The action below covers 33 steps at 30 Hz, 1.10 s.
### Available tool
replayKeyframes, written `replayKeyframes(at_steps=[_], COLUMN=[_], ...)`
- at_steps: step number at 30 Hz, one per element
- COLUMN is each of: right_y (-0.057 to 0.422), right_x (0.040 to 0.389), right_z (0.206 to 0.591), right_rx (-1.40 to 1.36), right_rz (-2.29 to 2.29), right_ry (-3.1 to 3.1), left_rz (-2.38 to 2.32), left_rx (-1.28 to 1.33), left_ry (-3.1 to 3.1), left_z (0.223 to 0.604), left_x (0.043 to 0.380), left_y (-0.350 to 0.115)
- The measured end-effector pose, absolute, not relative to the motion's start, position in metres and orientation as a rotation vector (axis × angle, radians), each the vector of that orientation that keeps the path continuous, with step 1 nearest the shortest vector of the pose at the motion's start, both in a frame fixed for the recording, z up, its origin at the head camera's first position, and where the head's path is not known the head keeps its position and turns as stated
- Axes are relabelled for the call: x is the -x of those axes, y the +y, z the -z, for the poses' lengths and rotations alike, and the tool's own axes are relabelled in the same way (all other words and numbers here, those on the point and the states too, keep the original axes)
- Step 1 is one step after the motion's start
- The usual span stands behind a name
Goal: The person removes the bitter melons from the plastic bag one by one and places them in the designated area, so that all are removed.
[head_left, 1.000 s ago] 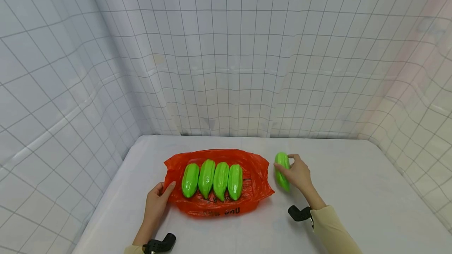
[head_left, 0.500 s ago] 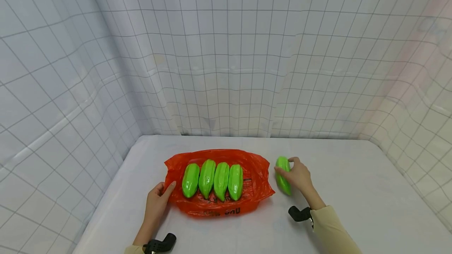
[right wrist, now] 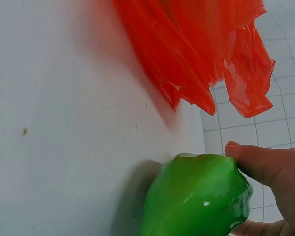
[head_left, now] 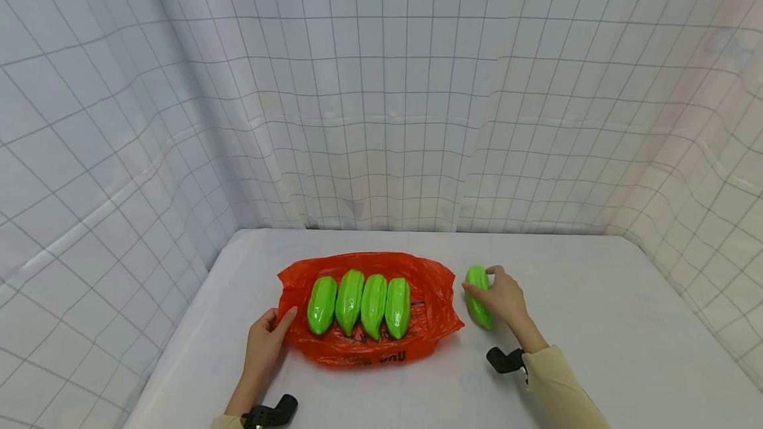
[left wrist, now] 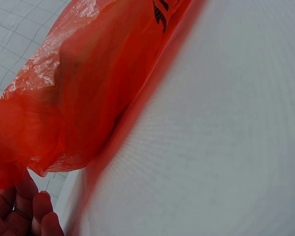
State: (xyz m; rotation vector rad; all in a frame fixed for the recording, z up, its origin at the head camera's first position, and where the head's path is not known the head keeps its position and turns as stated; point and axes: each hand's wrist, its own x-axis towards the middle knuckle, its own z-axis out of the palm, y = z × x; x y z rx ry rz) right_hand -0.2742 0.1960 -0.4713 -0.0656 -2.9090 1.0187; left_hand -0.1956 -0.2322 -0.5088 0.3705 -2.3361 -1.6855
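Note:
My left hand (head_left: 264,341) pinches the left edge of a red plastic bag (head_left: 422,333) with dark print. In the left wrist view its curled fingers (left wrist: 44,211) show beside the thin film. Several glossy green, ribbed, tapered vegetables (head_left: 373,306), of a kind I cannot tell for sure, lie side by side on the bag. Right of the bag, my right hand (head_left: 505,293) grips another such green vegetable (head_left: 479,313) between thumb and fingers. In the right wrist view this vegetable (right wrist: 196,196) casts a shadow on the table; the fingers behind it are mostly hidden.
A white-covered table (head_left: 572,296) lies under everything. Grid-patterned white curtains (head_left: 381,118) hang behind it and along both sides. Each wrist wears a black strap with a camera, such as the right wrist camera (head_left: 503,360).
My right hand and its green vegetable have shifted slightly toward me, mostly in the first half second. The left hand, the bag and the vegetables on it have stayed put.

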Motion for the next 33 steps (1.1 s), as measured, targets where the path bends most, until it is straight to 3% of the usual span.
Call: replayKeyframes(at_steps=[33], right_y=[0.195], right_x=[0.272], right_z=[0.461], right_rx=[0.14], right_rz=[-1.029], right_ry=[-3.008], left_rz=[1.683], left_rx=[-0.364], left_ry=[-2.322], left_z=[0.509], left_x=[0.195], left_y=[-0.233])
